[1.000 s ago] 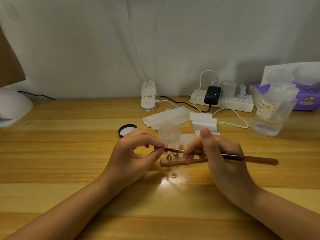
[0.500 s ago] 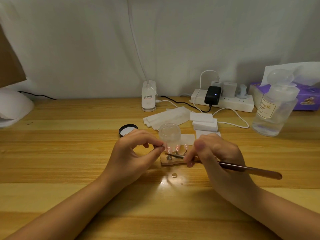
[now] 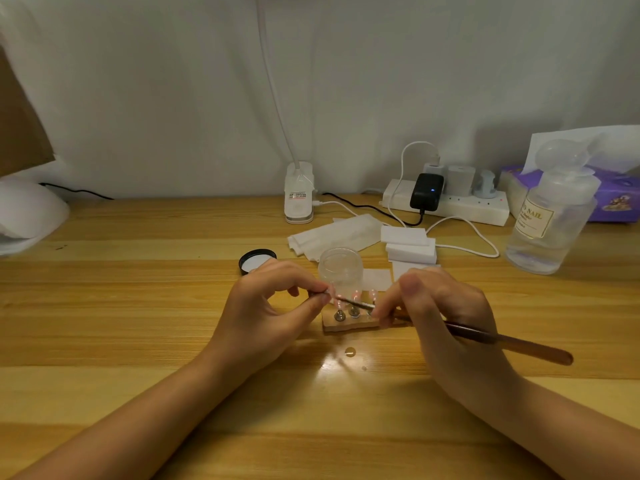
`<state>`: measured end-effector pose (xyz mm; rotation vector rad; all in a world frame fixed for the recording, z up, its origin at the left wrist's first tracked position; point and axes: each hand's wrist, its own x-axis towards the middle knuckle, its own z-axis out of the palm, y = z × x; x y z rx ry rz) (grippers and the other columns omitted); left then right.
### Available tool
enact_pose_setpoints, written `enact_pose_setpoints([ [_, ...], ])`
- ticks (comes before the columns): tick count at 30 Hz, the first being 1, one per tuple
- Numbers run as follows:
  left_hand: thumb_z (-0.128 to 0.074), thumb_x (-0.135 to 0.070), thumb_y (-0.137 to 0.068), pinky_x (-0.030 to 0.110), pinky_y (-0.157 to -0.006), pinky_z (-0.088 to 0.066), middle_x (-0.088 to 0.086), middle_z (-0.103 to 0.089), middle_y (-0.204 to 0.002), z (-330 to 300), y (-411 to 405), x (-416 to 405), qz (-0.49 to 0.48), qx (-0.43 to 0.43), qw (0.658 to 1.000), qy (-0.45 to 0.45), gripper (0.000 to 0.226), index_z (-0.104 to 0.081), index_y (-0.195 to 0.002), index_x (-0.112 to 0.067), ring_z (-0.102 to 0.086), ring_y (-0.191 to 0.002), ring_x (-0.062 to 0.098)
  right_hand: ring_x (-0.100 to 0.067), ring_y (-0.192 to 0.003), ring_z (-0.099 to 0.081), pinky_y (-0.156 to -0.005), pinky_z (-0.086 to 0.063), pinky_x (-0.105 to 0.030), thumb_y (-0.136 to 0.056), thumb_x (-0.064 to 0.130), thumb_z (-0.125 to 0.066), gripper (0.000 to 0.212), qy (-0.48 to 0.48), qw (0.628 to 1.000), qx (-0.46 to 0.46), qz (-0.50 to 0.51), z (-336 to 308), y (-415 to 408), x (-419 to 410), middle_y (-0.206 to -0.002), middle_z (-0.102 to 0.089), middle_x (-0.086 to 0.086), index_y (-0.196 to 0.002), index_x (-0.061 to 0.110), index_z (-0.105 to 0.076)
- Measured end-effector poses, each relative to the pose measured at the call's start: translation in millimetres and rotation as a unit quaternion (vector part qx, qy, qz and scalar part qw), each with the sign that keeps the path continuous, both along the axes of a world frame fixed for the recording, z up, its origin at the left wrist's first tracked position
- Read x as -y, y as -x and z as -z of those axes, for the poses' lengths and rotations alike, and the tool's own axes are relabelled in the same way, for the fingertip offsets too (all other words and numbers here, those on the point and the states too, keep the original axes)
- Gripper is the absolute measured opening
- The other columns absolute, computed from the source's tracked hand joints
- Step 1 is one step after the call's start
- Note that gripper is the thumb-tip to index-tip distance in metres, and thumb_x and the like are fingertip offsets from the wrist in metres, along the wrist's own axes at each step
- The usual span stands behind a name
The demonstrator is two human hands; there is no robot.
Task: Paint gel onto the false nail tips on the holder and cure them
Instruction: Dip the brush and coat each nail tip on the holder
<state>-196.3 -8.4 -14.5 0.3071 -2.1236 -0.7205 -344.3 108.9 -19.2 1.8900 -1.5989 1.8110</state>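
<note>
Bottle (image 3: 547, 223) reads "NAIL"; right hand (image 3: 446, 306) grips brush (image 3: 485, 337), left hand (image 3: 263, 306) pinches nail tip (image 3: 331, 293).

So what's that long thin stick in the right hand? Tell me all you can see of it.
It is a nail brush with a slim, glossy, reddish-brown handle, widest at its rounded far end and narrowing to a dark metal ferrule. The right hand pinches it near the front. It lies nearly level, tip pointing left over the wooden holder, reaching the left hand's fingertips. The bristles are too small to make out.
</note>
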Motion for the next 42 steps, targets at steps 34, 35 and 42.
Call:
enact_pose_setpoints([
  [34,-0.068,-0.011,-0.072,0.022,-0.064,-0.047,-0.013,-0.065,-0.076,0.9,0.5,0.8,-0.008,-0.003,1.000,-0.002,0.013,-0.068,-0.082,-0.020,-0.057,-0.072,0.005,0.000,-0.064,-0.056,-0.064,-0.044,-0.022,-0.096,0.039,-0.034,0.047,0.015,0.999,-0.037,-0.017,1.9,-2.9,0.5,-0.064,-0.056,0.018,-0.066,0.019,-0.064],
  [35,-0.068,-0.011,-0.072,0.023,-0.064,-0.047,-0.013,-0.065,-0.076,0.9,0.6,0.6,-0.007,-0.005,1.000,-0.004,0.014,-0.068,-0.082,-0.020,-0.056,-0.072,0.005,0.000,-0.067,-0.057,-0.064,-0.045,-0.026,-0.096,0.040,-0.033,0.044,0.016,1.000,-0.021,-0.008,1.2,-2.6,0.8,-0.066,-0.056,0.020,-0.068,0.023,-0.063],
  [42,-0.072,-0.010,-0.074,0.022,-0.065,-0.047,-0.012,-0.066,-0.078,0.9,0.4,0.8,-0.010,-0.006,1.000,-0.010,0.014,-0.068,-0.084,-0.019,-0.057,-0.073,0.006,0.002,-0.069,-0.058,-0.067,-0.046,-0.027,-0.095,0.040,-0.034,0.039,-0.015,1.000,-0.025,-0.010,0.1,-5.7,1.2,-0.067,-0.057,0.019,-0.070,0.026,-0.061],
])
